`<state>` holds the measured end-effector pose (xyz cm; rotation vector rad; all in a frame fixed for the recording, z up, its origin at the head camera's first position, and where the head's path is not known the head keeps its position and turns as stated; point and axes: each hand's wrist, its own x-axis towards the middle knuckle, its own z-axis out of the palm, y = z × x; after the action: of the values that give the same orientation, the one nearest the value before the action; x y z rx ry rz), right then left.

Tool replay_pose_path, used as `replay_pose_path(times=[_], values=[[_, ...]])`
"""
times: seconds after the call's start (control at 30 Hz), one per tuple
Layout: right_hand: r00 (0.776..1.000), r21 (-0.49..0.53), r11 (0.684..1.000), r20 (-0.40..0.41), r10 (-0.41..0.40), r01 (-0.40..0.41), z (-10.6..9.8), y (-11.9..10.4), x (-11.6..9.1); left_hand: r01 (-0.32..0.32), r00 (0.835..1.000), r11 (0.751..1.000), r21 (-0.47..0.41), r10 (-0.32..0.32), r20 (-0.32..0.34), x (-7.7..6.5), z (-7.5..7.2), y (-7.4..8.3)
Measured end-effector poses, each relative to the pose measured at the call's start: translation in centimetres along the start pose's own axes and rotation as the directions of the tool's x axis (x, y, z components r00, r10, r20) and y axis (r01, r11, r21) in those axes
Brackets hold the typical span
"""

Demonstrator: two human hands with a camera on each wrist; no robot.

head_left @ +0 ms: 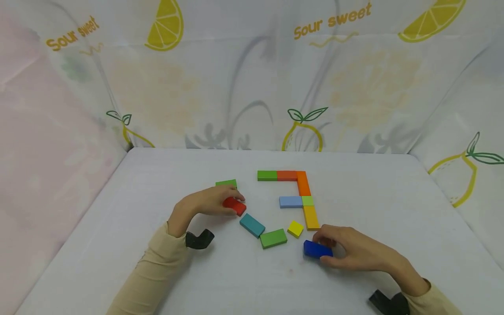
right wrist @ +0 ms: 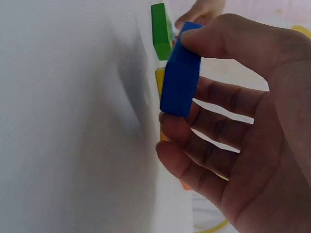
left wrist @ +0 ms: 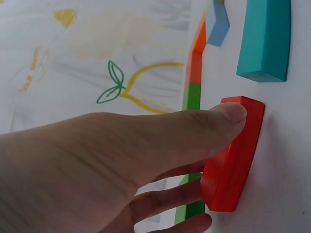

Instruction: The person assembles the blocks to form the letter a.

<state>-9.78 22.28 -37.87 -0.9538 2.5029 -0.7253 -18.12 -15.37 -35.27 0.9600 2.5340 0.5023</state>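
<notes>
My left hand (head_left: 210, 201) holds a red block (head_left: 236, 206) between thumb and fingers. In the left wrist view the thumb presses one side of that red block (left wrist: 236, 155), close over the white cloth. A dark blue block (head_left: 317, 249) is pinched in my right hand (head_left: 352, 248). The right wrist view shows the dark blue block (right wrist: 181, 80) raised off the cloth, the thumb on one face and fingers behind it. Next to the red block lies a teal block (head_left: 252, 225). A green block (head_left: 273, 239) and a small yellow block (head_left: 295, 229) lie left of the dark blue one.
Behind the left hand lies a green block (head_left: 226, 183), partly hidden. Farther back, a green block (head_left: 267, 176), a red-orange block (head_left: 287, 176) and an orange block (head_left: 303, 183) form a corner. A light blue block (head_left: 290, 202), light green block (head_left: 307, 201) and amber block (head_left: 311, 218) join below.
</notes>
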Motion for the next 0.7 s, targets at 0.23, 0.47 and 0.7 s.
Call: replay_pose_path(times=[0.23,0.47,0.7], values=[[0.997,-0.011,1.0,-0.066,-0.026,0.025,-0.1,-0.5,0.8,-0.009,1.0,0.999,0.038,0.01,-0.026,0.3,0.3,0.0],[0.991,-0.054,0.997,-0.117,-0.065,0.059,-0.4,-0.8,1.9,0.023,0.998,0.999,0.048,-0.02,-0.064,0.4,0.5,0.0],[0.982,-0.066,0.991,-0.141,-0.123,0.115,-0.6,-1.2,3.0,0.024,0.997,0.999,0.046,-0.02,-0.074,0.4,0.5,0.0]])
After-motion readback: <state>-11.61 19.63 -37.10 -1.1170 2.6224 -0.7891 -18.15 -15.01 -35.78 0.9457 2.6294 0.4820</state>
